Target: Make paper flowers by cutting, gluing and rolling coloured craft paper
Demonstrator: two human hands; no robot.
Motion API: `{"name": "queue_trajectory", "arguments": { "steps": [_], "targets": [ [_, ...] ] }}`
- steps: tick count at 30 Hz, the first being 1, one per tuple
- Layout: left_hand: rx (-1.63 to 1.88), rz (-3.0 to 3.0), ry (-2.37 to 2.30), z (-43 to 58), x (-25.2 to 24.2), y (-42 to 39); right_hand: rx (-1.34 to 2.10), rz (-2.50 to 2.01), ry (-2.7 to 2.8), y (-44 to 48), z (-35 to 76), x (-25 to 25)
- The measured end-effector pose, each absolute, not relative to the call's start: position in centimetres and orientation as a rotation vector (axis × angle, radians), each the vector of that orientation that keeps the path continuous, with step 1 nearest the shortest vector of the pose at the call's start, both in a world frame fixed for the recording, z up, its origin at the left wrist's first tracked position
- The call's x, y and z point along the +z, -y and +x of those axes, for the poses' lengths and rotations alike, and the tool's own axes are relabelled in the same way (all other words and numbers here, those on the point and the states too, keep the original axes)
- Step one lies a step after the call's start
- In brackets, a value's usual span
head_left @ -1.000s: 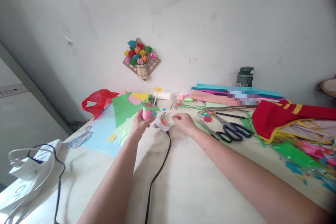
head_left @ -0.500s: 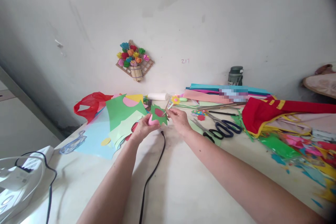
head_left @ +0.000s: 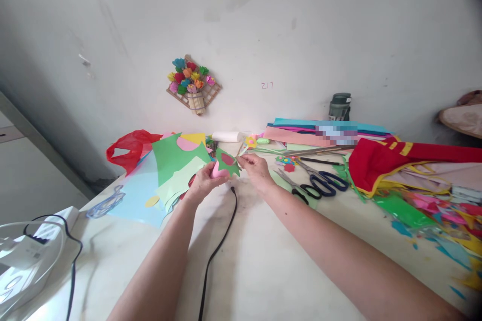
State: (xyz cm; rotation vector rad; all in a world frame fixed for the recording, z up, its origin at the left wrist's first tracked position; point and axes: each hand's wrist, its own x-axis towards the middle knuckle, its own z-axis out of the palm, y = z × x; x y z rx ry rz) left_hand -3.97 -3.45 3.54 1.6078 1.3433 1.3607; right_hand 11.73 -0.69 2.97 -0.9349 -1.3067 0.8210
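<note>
Closed around a paper cutout, my left hand [head_left: 203, 183] holds it above the table in the middle of the view. The cutout has a jagged green part [head_left: 232, 166], a dark red patch [head_left: 227, 158] and a folded pink part [head_left: 218, 170]. My right hand [head_left: 255, 166] is pinched at the cutout's right side around a thin light-brown stick [head_left: 239, 150], whose lower end is hidden by the fingers. Just beyond the right fingers is a yellow paper flower with a pink centre [head_left: 250, 142].
Scissors [head_left: 324, 183] lie right of my hands, beside a black pencil [head_left: 320, 161]. Coloured paper sheets [head_left: 181, 160] spread to the left. A black cable [head_left: 220, 251] runs toward me between my arms. A red cloth [head_left: 372, 163] and paper scraps lie at far right.
The green part of the cutout has tilted slightly, and its red patch looks narrower. Both hands stay in nearly the same place; the camera view has shifted a little.
</note>
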Motion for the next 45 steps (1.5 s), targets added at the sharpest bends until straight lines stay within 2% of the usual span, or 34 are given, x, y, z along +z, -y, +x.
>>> {"name": "queue_trajectory", "arguments": {
  "steps": [3,10,21,34,45],
  "targets": [
    [1.298,1.683,-1.266,-4.8,3.5,2.9,0.87,-0.926,1.285,0.7,11.8,3.0],
    [1.567,1.572,-1.526,-9.7,4.3,1.6,0.973,-1.05,1.206,0.9,12.8,2.1],
    [1.695,1.512,-1.729,-15.1,2.8,2.2,0.954,-1.133,1.332,0.6,11.9,-0.4],
    [1.229,1.446,-2.515,-18.2,1.2,2.7,0.874,-1.232,1.47,1.4,11.7,-1.6],
    [0.881,1.193,-2.737,-18.6,0.5,3.3,0.863,-1.285,1.48,1.5,11.8,-1.8]
  ]
}}
